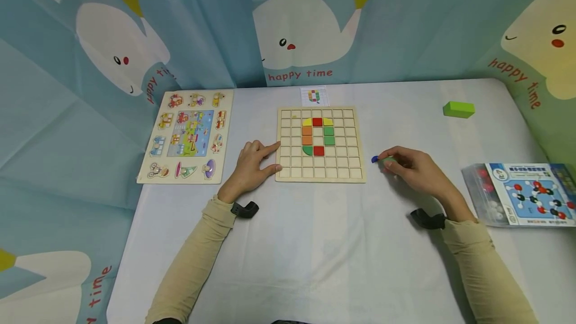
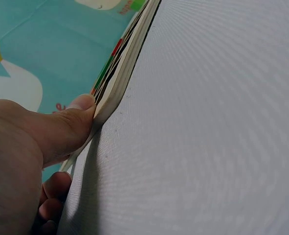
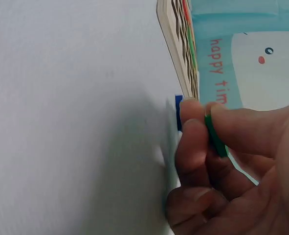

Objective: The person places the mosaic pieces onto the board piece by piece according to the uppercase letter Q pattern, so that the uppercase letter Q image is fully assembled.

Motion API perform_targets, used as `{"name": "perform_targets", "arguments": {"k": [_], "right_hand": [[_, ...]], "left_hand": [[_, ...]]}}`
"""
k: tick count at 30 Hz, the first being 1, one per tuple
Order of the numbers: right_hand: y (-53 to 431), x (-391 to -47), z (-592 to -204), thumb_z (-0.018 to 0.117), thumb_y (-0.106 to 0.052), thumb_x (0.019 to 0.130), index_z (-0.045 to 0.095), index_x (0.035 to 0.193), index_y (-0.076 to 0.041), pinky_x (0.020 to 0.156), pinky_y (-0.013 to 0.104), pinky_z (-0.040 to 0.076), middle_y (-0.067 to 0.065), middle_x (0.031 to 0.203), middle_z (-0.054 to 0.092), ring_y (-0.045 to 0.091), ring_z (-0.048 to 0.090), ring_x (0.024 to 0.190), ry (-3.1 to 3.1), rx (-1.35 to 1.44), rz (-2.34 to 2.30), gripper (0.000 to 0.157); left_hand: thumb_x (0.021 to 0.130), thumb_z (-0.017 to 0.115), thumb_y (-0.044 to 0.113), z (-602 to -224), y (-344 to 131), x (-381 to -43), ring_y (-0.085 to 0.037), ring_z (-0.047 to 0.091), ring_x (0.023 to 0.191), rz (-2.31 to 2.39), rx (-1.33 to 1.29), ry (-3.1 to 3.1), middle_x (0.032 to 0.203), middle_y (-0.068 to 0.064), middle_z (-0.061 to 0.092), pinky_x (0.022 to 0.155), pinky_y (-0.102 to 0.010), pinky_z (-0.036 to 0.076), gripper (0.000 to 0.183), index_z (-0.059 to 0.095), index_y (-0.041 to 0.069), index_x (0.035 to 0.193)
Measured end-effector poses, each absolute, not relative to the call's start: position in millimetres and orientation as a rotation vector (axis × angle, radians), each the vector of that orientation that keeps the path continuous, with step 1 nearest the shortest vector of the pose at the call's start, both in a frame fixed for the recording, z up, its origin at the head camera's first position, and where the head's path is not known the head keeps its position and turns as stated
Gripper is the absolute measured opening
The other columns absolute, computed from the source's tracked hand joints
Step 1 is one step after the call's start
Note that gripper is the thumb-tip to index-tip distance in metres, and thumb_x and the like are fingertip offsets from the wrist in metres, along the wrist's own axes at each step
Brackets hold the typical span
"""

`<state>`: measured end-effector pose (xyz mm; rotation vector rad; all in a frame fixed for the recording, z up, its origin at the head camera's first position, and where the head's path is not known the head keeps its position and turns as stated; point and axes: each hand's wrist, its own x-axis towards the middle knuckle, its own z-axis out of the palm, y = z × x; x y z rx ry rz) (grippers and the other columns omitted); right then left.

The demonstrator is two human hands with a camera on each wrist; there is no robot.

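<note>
A square wooden grid board (image 1: pixel 317 176) lies mid-table, bearing red, orange, yellow and green pieces in a ring. At its left edge, my left hand (image 1: pixel 252 168) touches the rim with a stretched index finger and thumb; the left wrist view shows the thumb (image 2: pixel 76 120) against the board's side. Right of the board, my right hand (image 1: pixel 411 166) pinches a small green piece (image 3: pixel 216 137) between thumb and fingers. A blue piece (image 1: pixel 374 159) is at the index fingertip; whether it is held or only touched, I cannot tell. A small pattern card (image 1: pixel 321 95) lies behind the board.
To the left lies a wooden picture puzzle (image 1: pixel 153 173) with vehicle and toy shapes. A green block (image 1: pixel 459 109) sits at the back right. At the right edge is a clear plastic box (image 1: pixel 477 199) with a molecule picture on its cover. A patterned curtain (image 1: pixel 202 29) hangs behind the table.
</note>
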<state>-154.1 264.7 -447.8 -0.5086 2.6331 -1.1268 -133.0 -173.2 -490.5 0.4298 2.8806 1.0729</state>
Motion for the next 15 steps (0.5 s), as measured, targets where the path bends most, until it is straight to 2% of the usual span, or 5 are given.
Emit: {"name": "perform_targets", "arguments": {"k": [5, 7, 11, 15], "right_hand": [[258, -156, -449, 0.058, -0.014, 0.110, 0.069, 0.130, -0.010, 0.071, 0.024, 0.048, 0.011, 0.099, 0.078, 0.017, 0.065, 0.082, 2.551, -0.481, -1.212, 0.024], [256, -157, -449, 0.057, -0.018, 0.111, 0.071, 0.132, -0.013, 0.073, 0.022, 0.048, 0.010, 0.103, 0.079, 0.013, 0.065, 0.087, 2.543, -0.447, -1.202, 0.026], [252, -157, -449, 0.058, -0.021, 0.111, 0.074, 0.128, -0.013, 0.082, 0.013, 0.049, 0.011, 0.111, 0.080, -0.001, 0.067, 0.100, 2.564, -0.428, -1.202, 0.024], [248, -158, -449, 0.061, -0.019, 0.110, 0.074, 0.125, -0.011, 0.084, 0.011, 0.048, 0.012, 0.119, 0.079, -0.006, 0.067, 0.105, 2.601, -0.409, -1.255, 0.022]], "left_hand": [[0.097, 0.079, 0.034, -490, -173, -133, -0.023, 0.036, 0.093, 1.071, 0.425, 2.871, 0.098, -0.008, 0.047, 0.086, -0.037, 0.026, 0.067, 0.055, 0.015, 0.157], [0.097, 0.079, 0.033, -489, -173, -133, -0.023, 0.036, 0.093, 1.076, 0.430, 2.870, 0.098, -0.008, 0.047, 0.086, -0.037, 0.026, 0.067, 0.054, 0.015, 0.157], [0.097, 0.079, 0.032, -489, -173, -132, -0.024, 0.036, 0.092, 1.091, 0.451, 2.878, 0.098, -0.009, 0.047, 0.086, -0.037, 0.026, 0.066, 0.055, 0.013, 0.156], [0.096, 0.080, 0.032, -489, -174, -133, -0.023, 0.036, 0.092, 1.097, 0.465, 2.888, 0.097, -0.009, 0.047, 0.086, -0.036, 0.026, 0.066, 0.056, 0.013, 0.155]]}}
